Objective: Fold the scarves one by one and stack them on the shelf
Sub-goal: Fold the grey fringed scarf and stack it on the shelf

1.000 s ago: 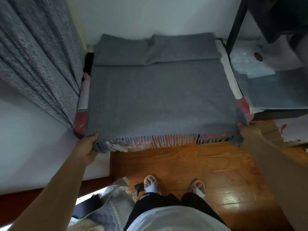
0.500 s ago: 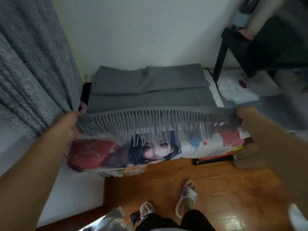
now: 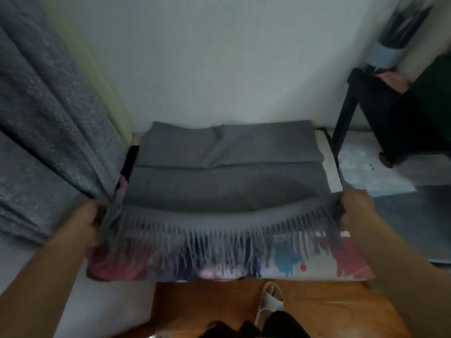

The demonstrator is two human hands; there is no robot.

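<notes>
The left hand [image 3: 84,222] has its fingers curled around the left corner of the grey scarf [image 3: 219,191], and the right hand [image 3: 357,207] pinches the opposite corner in the same way, so both are grasping the fringed edge [image 3: 219,230] and holding it raised above the printed mat [image 3: 341,262]. Between the hands the edge sags in a shallow curve, its tassels hanging loose over the mat's coloured print. The rest of the scarf lies spread flat on the mat, reaching back to the wall, where a folded band of the same grey cloth [image 3: 224,145] sits. The step in hand looks like carrying the near edge toward the far one to fold the scarf in half. The risk lies in that sag: if the hands travel unevenly or slacken, the middle could land first and crease, leaving the fold crooked. The tassels may also tuck under the edge. A grey curtain [image 3: 48,118] hangs just beside the left hand and could catch, while the dark shelf frame [image 3: 341,123] stands near the right.
</notes>
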